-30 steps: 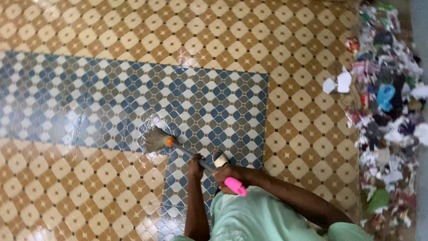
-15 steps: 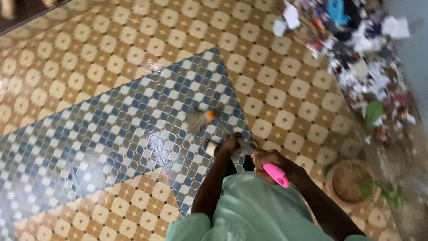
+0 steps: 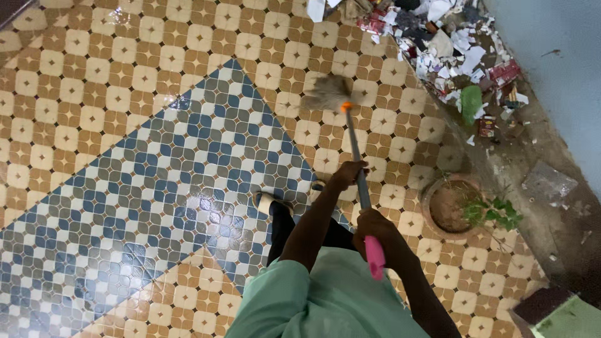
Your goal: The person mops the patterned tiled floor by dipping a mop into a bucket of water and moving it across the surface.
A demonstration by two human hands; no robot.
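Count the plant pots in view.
1. A round brown plant pot with a small green plant stands on the tiled floor near the wall, to the right of the mop handle. The litter pile could hide others.

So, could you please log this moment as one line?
left hand: grips mop handle | right hand: grips pink end | mop head: brown tiles, near litter pile

A: Any packaging, labels or screens?
B: Only in the litter heap (image 3: 447, 47) by the wall: what looks like a crumpled red wrapper (image 3: 504, 72), a small brown-red packet (image 3: 486, 127) just below.
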